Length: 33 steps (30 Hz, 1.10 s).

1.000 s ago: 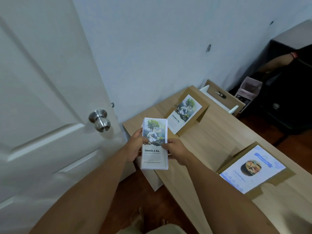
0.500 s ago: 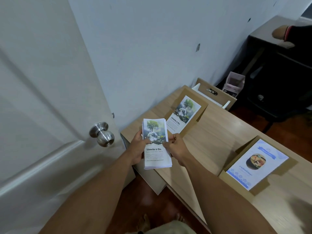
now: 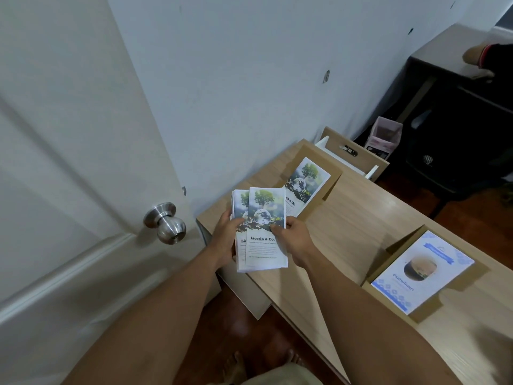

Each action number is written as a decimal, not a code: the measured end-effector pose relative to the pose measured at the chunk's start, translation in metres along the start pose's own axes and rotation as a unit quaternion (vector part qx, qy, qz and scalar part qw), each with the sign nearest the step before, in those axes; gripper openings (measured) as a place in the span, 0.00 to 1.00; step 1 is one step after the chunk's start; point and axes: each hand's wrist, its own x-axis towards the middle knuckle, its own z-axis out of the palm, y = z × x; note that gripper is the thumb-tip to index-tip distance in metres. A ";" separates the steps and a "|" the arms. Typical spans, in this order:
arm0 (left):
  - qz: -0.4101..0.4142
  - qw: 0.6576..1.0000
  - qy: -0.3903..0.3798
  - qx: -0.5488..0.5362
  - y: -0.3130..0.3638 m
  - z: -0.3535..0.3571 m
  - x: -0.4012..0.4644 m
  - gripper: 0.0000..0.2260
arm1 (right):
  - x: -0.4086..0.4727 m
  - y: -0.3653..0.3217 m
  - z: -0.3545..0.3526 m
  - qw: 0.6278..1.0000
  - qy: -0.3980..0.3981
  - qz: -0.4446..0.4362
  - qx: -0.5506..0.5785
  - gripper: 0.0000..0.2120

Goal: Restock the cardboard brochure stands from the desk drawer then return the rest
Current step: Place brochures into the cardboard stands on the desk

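My left hand (image 3: pixel 226 240) grips a stack of tree-and-globe brochures (image 3: pixel 241 255) at its left edge. My right hand (image 3: pixel 291 240) pinches the top brochure (image 3: pixel 265 234), which is slid off to the right of the stack. Just behind them a cardboard stand (image 3: pixel 327 182) on the wooden desk (image 3: pixel 347 232) holds the same brochure (image 3: pixel 305 182). A second cardboard stand (image 3: pixel 399 245) at the right holds a blue-and-white leaflet (image 3: pixel 422 273). The desk drawer (image 3: pixel 358 157) stands pulled out at the desk's far end.
A white door with a steel knob (image 3: pixel 166 222) is close on the left. The blue wall runs behind the desk. A pink-lined bin (image 3: pixel 384 137) and dark furniture (image 3: pixel 458 120) sit at the back right, where another person's hand (image 3: pixel 474 52) rests. My bare feet (image 3: pixel 261 362) are below.
The top brochure has been slid to the right, off the stack, by my right hand. The view has shifted slightly, and the stack stays in my left hand.
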 end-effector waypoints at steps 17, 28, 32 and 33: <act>0.044 0.997 0.030 0.051 -0.008 -0.007 0.011 0.20 | 0.010 0.004 -0.001 0.998 -0.006 0.049 0.042 0.04; 0.022 0.995 0.086 0.039 -0.004 -0.006 0.020 0.14 | 0.012 -0.002 0.004 0.998 0.009 0.039 0.058 0.04; 0.038 0.992 0.103 0.060 -0.004 -0.005 0.023 0.14 | 0.013 -0.004 -0.002 0.997 0.044 0.028 0.053 0.03; 0.044 0.991 0.107 0.066 -0.005 -0.005 0.024 0.15 | 0.013 -0.004 -0.004 0.997 0.054 0.020 0.044 0.04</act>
